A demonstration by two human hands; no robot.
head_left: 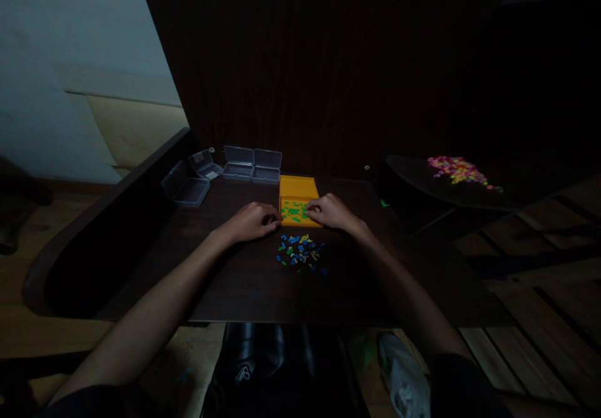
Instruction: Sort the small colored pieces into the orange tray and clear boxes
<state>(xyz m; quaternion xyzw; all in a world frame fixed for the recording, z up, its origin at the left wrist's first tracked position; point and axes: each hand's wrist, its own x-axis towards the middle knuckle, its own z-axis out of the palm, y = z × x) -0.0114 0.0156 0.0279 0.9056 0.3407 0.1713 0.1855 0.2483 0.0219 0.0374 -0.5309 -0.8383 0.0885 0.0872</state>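
Note:
An open yellow box (298,186) lies on the dark table with its lid folded back. Small green pieces (293,212) are scattered in its near half. My left hand (257,221) rests at the box's left edge, thumb and fingers closed on the rim near the front corner. Over the right side of the box, my right hand (331,210) has its fingertips pinched together among the green pieces; whatever is between them is too small to make out. Just in front of the box lies a loose pile of tiny blue, yellow and green pieces (300,252).
Clear plastic cases (252,173) stand open at the back left, with another clear case (192,191) nearer the raised left side panel (107,218). Pink and yellow bits (459,171) are heaped on a dark surface at right. A dark upright panel (305,67) closes off the back.

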